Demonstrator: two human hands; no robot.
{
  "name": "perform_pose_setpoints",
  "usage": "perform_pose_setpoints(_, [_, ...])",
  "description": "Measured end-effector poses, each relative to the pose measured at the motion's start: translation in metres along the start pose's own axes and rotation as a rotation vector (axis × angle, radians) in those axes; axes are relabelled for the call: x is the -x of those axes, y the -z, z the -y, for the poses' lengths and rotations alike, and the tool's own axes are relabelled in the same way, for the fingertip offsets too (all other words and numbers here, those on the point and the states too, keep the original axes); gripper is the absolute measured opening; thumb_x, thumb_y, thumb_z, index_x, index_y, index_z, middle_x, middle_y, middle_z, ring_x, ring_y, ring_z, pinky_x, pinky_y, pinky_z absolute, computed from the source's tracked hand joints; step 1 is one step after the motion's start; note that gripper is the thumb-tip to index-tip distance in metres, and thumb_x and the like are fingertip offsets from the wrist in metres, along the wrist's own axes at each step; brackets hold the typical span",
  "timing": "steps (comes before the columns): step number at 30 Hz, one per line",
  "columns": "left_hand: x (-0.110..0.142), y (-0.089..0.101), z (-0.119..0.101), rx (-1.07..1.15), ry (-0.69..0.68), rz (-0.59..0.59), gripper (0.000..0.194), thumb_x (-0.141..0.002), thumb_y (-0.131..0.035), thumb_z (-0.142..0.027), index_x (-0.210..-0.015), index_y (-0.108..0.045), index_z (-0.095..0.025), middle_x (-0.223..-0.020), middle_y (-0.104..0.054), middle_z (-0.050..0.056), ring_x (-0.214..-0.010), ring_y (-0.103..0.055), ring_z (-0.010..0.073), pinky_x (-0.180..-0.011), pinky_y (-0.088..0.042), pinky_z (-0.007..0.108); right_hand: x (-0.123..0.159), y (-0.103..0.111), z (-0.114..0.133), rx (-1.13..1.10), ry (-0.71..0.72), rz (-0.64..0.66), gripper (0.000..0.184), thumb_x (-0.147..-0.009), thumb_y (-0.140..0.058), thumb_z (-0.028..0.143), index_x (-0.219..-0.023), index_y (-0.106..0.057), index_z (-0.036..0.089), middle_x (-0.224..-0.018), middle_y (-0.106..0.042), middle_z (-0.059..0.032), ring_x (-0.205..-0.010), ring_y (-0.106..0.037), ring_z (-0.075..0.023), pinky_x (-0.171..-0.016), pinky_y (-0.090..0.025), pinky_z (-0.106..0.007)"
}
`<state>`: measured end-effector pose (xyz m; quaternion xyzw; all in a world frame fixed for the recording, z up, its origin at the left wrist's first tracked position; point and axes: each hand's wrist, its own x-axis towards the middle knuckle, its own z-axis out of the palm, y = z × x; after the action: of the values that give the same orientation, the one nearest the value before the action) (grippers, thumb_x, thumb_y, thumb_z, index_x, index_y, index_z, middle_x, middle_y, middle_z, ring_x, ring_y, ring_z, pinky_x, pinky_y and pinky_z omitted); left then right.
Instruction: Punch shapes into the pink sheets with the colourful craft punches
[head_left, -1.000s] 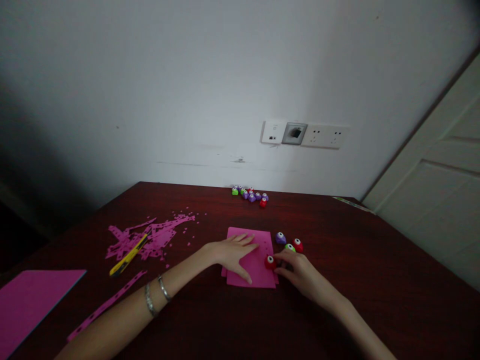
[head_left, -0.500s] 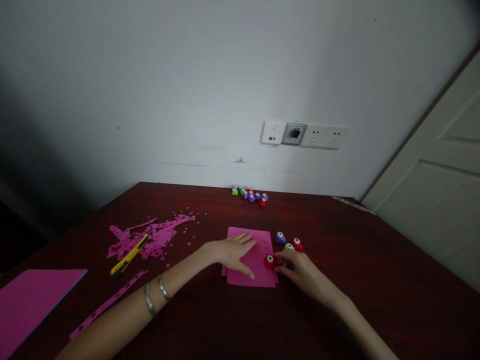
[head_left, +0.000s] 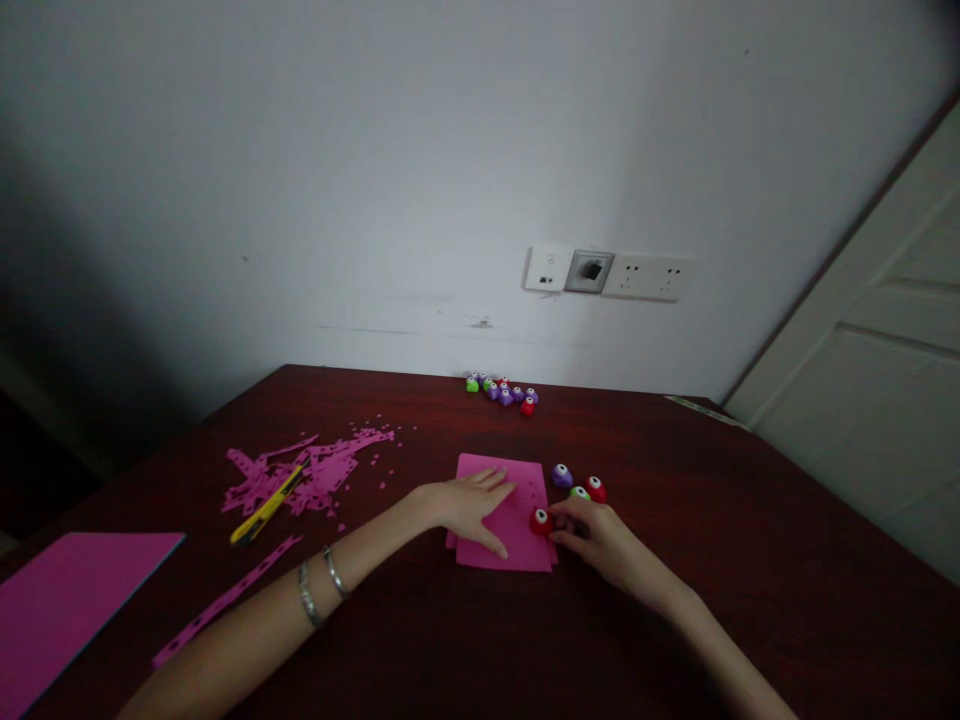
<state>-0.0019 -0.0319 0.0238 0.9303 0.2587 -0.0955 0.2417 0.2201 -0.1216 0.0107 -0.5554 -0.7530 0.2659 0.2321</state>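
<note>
Pink paper sheets (head_left: pixel 480 470) lie stacked slightly askew in front of me, with small marks or holes along the top sheet's right side. My left hand (head_left: pixel 469 510) rests flat on them, fingers spread. At the stack's right edge sits a red craft paper punch (head_left: pixel 539 523) with a white and black top. The thumb and fingers of my right hand (head_left: pixel 592 535) close on the punch's right side; the fingertips are partly hidden. Just beyond that hand stand a purple punch (head_left: pixel 562 476), a green punch (head_left: pixel 579 493) and another red punch (head_left: pixel 595 489).
Left on the dark red table (head_left: pixel 390 640) lie pink paper scraps (head_left: pixel 330 475), a yellow utility knife (head_left: pixel 266 510), a punched pink strip (head_left: pixel 225 602) and a larger pink sheet (head_left: pixel 82 590). Several more punches (head_left: pixel 505 397) stand near the wall, below the sockets (head_left: pixel 645 277).
The whole view has shifted slightly. Both hands keep almost the same places on the paper and at the red punch.
</note>
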Motion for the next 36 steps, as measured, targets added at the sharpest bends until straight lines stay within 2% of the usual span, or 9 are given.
perform_pose_setpoints(3, [0.001,0.002,-0.001,-0.005,-0.023,-0.015,0.102,-0.065,-0.056,-0.063,-0.142,-0.014,-0.010,-0.147,-0.004,0.016,-0.135,-0.005,0.0305,-0.108,-0.015,0.043,0.002,0.003,0.001,-0.051,-0.023,0.007,0.023,-0.078,-0.057,0.029,-0.097,-0.063,0.018,-0.082,-0.061,-0.0030,-0.072,-0.055,-0.0141,-0.066,-0.046,-0.026])
perform_pose_setpoints(5, [0.003,0.005,-0.001,-0.009,-0.053,-0.048,0.097,-0.068,-0.054,-0.063,-0.141,-0.016,-0.012,-0.148,-0.005,0.015,-0.136,-0.004,0.0291,-0.108,-0.016,0.043,0.003,0.005,0.002,-0.128,-0.063,0.028,0.027,-0.077,-0.059,0.033,-0.099,-0.060,0.019,-0.078,-0.060,-0.0016,-0.068,-0.055,-0.0132,-0.057,-0.047,-0.023])
perform_pose_setpoints(8, [0.004,0.011,-0.004,-0.008,-0.040,-0.207,0.082,-0.072,-0.051,-0.061,-0.137,-0.031,-0.015,-0.148,-0.011,0.015,-0.135,-0.008,0.0303,-0.105,-0.021,0.045,0.002,0.005,0.003,-0.273,-0.179,0.022,0.031,-0.077,-0.056,0.044,-0.095,-0.052,0.019,-0.067,-0.056,0.0020,-0.052,-0.052,-0.0102,-0.038,-0.039,-0.019])
perform_pose_setpoints(11, [0.002,0.014,-0.006,0.039,0.020,-0.440,0.057,-0.077,-0.048,-0.056,-0.117,-0.054,-0.016,-0.136,-0.038,0.016,-0.125,-0.034,0.0308,-0.096,-0.033,0.042,-0.002,0.001,0.005,-0.414,-0.296,0.000,0.034,-0.077,-0.050,0.052,-0.085,-0.042,0.021,-0.058,-0.055,0.0056,-0.035,-0.044,-0.0063,-0.028,-0.028,-0.016])
perform_pose_setpoints(14, [-0.005,0.014,-0.008,0.181,0.043,-0.540,0.040,-0.082,-0.045,-0.048,-0.089,-0.065,-0.014,-0.097,-0.063,0.011,-0.089,-0.058,0.0208,-0.078,-0.043,0.032,-0.006,-0.005,0.011,-0.497,-0.385,0.043,0.034,-0.078,-0.048,0.053,-0.082,-0.036,0.022,-0.053,-0.058,0.0055,-0.028,-0.037,-0.0041,-0.026,-0.019,-0.014])
perform_pose_setpoints(17, [-0.011,0.011,-0.010,0.397,0.060,-0.445,0.039,-0.082,-0.045,-0.045,-0.073,-0.064,-0.013,-0.068,-0.063,0.004,-0.063,-0.057,0.0133,-0.059,-0.042,0.024,-0.009,-0.005,0.018,-0.517,-0.438,0.103,0.030,-0.080,-0.046,0.050,-0.080,-0.035,0.022,-0.050,-0.060,0.0043,-0.026,-0.034,-0.0035,-0.026,-0.016,-0.013])
perform_pose_setpoints(22, [-0.020,0.003,-0.011,0.665,0.107,-0.256,0.039,-0.080,-0.049,-0.044,-0.064,-0.061,-0.011,-0.062,-0.061,0.004,-0.049,-0.052,0.0091,-0.042,-0.034,0.020,-0.013,-0.002,0.019,-0.522,-0.477,0.161,0.028,-0.081,-0.047,0.047,-0.077,-0.034,0.022,-0.042,-0.056,0.0059,-0.025,-0.029,-0.0030,-0.026,-0.013,-0.013])
perform_pose_setpoints(29, [-0.034,-0.006,-0.007,0.739,0.080,-0.184,0.046,-0.080,-0.047,-0.053,-0.065,-0.060,-0.012,-0.054,-0.057,0.001,-0.044,-0.050,0.0077,-0.039,-0.032,0.020,-0.019,-0.002,0.008,-0.572,-0.526,0.193,0.030,-0.080,-0.052,0.045,-0.073,-0.036,0.022,-0.039,-0.050,0.0084,-0.025,-0.027,-0.0016,-0.026,-0.013,-0.012])
perform_pose_setpoints(36, [-0.041,-0.004,-0.012,0.702,0.105,-0.145,0.050,-0.079,-0.045,-0.057,-0.064,-0.060,-0.012,-0.049,-0.054,-0.002,-0.038,-0.044,0.0058,-0.038,-0.031,0.019,-0.023,-0.004,0.009,-0.568,-0.563,0.259,0.029,-0.083,-0.050,0.043,-0.068,-0.042,0.019,-0.039,-0.049,0.0076,-0.025,-0.029,-0.0007,-0.026,-0.013,-0.012])
